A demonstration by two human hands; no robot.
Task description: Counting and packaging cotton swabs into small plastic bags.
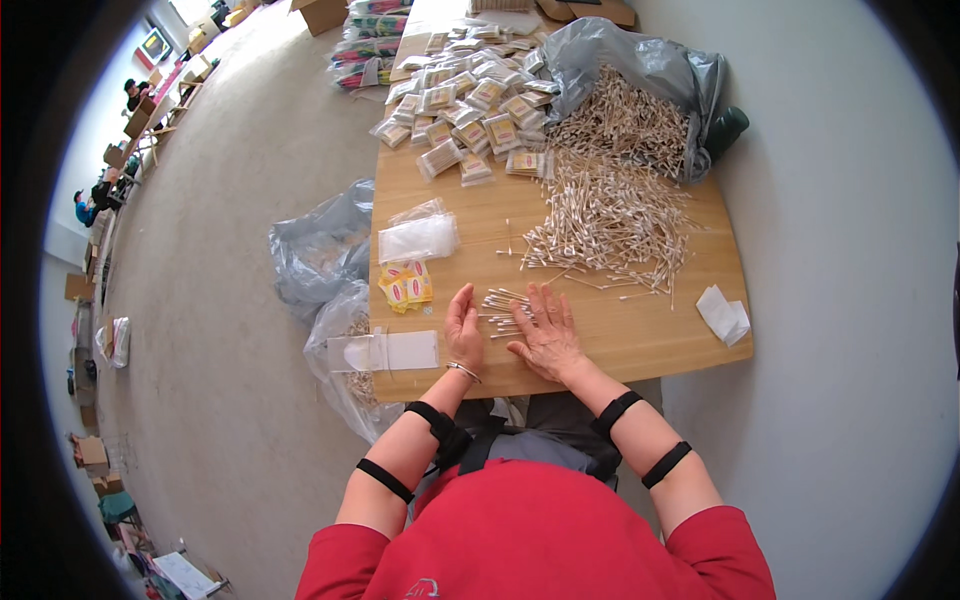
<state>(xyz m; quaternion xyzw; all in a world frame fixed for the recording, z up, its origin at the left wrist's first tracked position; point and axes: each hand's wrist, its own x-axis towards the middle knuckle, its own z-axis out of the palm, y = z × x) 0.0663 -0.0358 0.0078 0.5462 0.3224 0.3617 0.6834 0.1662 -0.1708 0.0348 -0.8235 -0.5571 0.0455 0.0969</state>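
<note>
A small bunch of cotton swabs [497, 308] lies on the wooden table between my hands, most sticks pointing sideways. My left hand [465, 330] stands on its edge at the left ends of the swabs, fingers stretched out and palm turned toward them. Flat over their right part lies my right hand [549, 338], its fingers spread and hiding some of the sticks. Beyond my hands spreads a large loose heap of cotton swabs [610, 225]. Left of my left hand are a white card-like piece with clear plastic [412, 350], yellow printed cards [406, 284] and flat clear bags [418, 238].
Filled swab packets [460, 100] are piled at the far left of the table [640, 345]. A grey plastic bag [640, 50] spills swabs beside a dark green cylinder [728, 130]. White folded paper [722, 315] lies near the right edge. Plastic bags [320, 250] hang or stand beside the left edge.
</note>
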